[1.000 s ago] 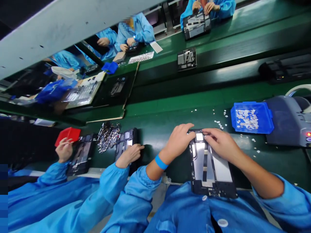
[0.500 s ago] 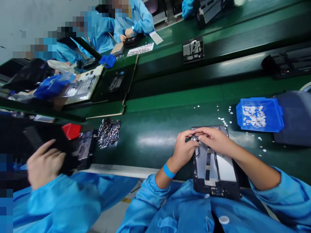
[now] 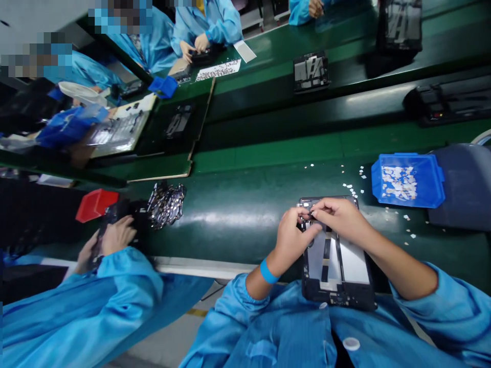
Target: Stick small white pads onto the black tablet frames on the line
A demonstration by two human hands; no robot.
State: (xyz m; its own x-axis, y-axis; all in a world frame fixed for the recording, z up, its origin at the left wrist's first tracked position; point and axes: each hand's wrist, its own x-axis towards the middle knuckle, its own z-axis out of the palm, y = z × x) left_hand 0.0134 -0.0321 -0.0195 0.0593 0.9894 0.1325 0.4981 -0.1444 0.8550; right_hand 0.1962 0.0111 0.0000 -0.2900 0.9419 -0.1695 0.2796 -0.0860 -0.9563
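A tablet with its back off lies in front of me, its lower end over the table edge toward my lap. It shows grey panels, dark strips and a black frame. My left hand rests at its upper left corner, thumb stretched away from the bent fingers. Close beside it, my right hand pinches over the same corner with thumb and forefinger together. A tiny dark bit shows at those fingertips, too small to name. The hands hide part of the tablet's top end.
Right of the tablet stands a blue tray of small pale pieces, beside a dark grey case. Loose white scraps lie nearby. Leftward are a heap of small metallic parts, a red bin and a co-worker's hands.
My left thumb has moved away from its fingertips, and my right fingers have drawn into a pinch. The co-worker at left has brought their hands onto a dark device; the red bin has shifted left.
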